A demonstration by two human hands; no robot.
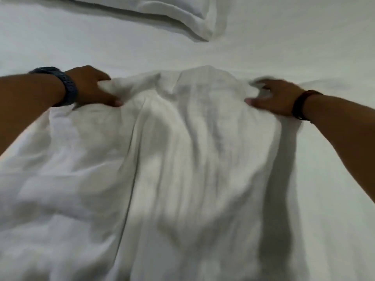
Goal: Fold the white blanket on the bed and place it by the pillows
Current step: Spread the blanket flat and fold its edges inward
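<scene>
White blanket (182, 159) lies crumpled on the bed (304, 47), covering the middle and near part of the mattress and running out of view at the near side and to the left. Long creases run along it from near to far; a hump rises at the middle of its far edge.

Left hand (93, 86) at the far left of that edge: fingers curled into the cloth, thumb laid on top, a fold gripped between them. Blue-grey wristband (67, 86) on that wrist.

Right hand (274, 98) at the far right of the same edge, blurred: fingers bent around a bunch of fabric, thumb pressed against the blanket's top. Dark band (300, 104) on that wrist.

Pillow (162, 11), white, toward the head of the bed, its corner pointing at the blanket. A strip of bare sheet lies between the pillow corner and the blanket's far edge; the two are apart. To the right of the blanket, bare sheet with the blanket's shadow on it.
</scene>
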